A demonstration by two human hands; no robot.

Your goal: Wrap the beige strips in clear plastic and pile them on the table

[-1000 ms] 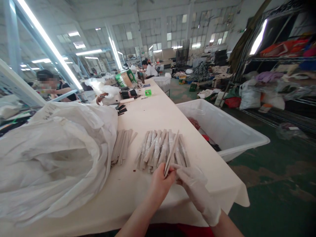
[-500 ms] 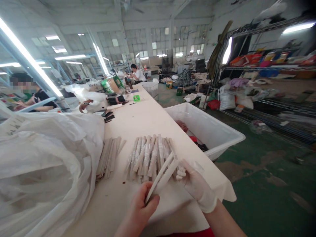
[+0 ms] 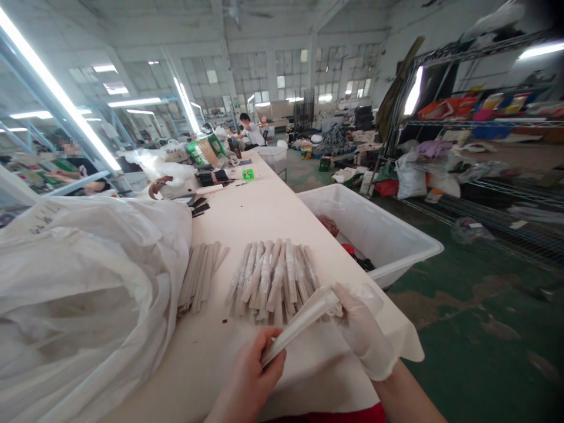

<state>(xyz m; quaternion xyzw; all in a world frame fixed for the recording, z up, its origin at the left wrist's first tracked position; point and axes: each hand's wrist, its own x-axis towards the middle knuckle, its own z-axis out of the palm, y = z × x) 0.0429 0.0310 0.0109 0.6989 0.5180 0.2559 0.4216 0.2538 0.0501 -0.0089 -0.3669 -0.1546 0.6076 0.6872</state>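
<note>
our bare left hand [image 3: 259, 364] pinches the near end of some pale strips [image 3: 293, 332], which slant up over the table just this side of the wrapped bundles [image 3: 273, 276]. our gloved right hand [image 3: 363, 335] has its fingers drawn narrow on clear film [image 3: 325, 301] at the far end. we'd do well to keep the left pinch firm, the strip edges flush and the film taut.

leftmost, a white bag [image 3: 110, 229] gapes; we cannot tell its contents. a green tray [image 3: 248, 177] holds small bits. rightmost, a white tub [image 3: 383, 232] holds brownish, red and dark stuff.
</note>
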